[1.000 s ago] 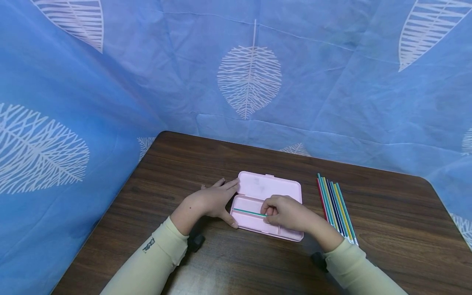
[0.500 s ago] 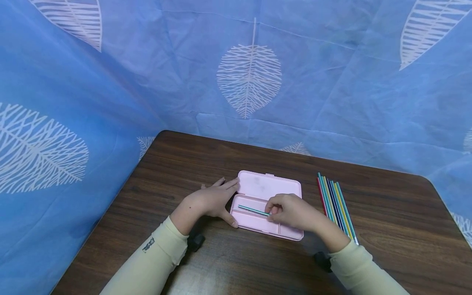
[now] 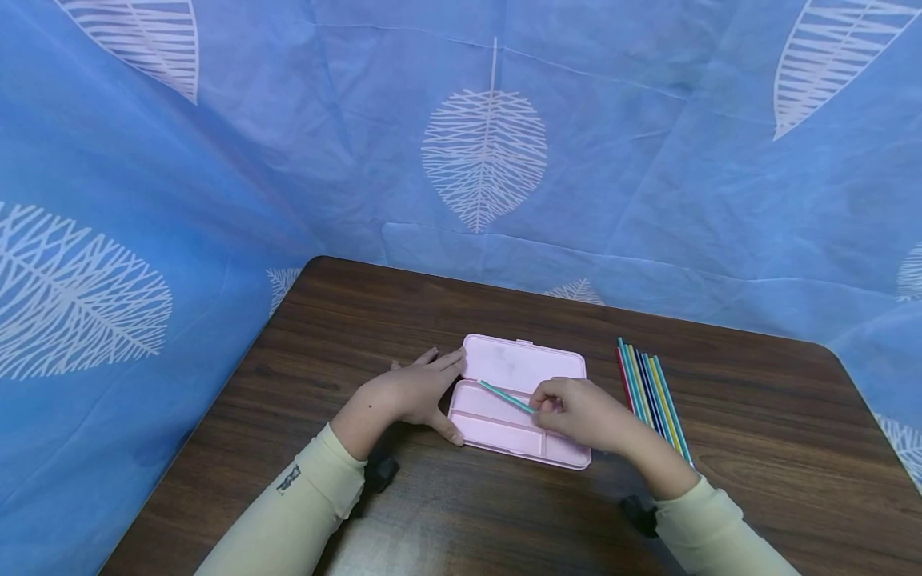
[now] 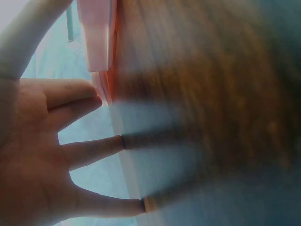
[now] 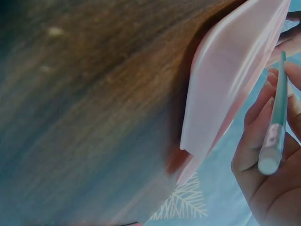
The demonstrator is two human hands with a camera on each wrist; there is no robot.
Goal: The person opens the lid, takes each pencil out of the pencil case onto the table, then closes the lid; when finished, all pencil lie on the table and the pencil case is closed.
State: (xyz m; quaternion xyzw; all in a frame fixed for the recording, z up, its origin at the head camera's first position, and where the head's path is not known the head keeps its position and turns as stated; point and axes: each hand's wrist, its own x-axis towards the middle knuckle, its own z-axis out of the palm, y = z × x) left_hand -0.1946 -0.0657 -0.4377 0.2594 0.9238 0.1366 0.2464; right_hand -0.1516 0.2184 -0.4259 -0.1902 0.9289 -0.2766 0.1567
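A pink pencil case (image 3: 497, 436) lies opened flat on the table, its lid (image 3: 526, 360) folded to the far side and its tray divided into compartments. Over the tray, my right hand (image 3: 579, 412) pinches a green pencil (image 3: 506, 396) between thumb and fingers. In the right wrist view the pencil (image 5: 279, 110) shows a pale eraser end toward the camera. My left hand (image 3: 414, 392) is spread at the case's left side, thumb at the tray's near-left corner and fingertips by the lid. The left wrist view shows the left fingers (image 4: 91, 153) straight and apart.
Several coloured pencils (image 3: 653, 396), red, green, yellow and dark blue, lie side by side to the right of the case. The brown wooden table (image 3: 346, 320) ends at a blue leaf-patterned cloth (image 3: 346, 160) behind.
My right hand has lifted the green pencil from the tray's divider and drawn it slightly right; its far end has swung up and away. The left hand has stayed in place.
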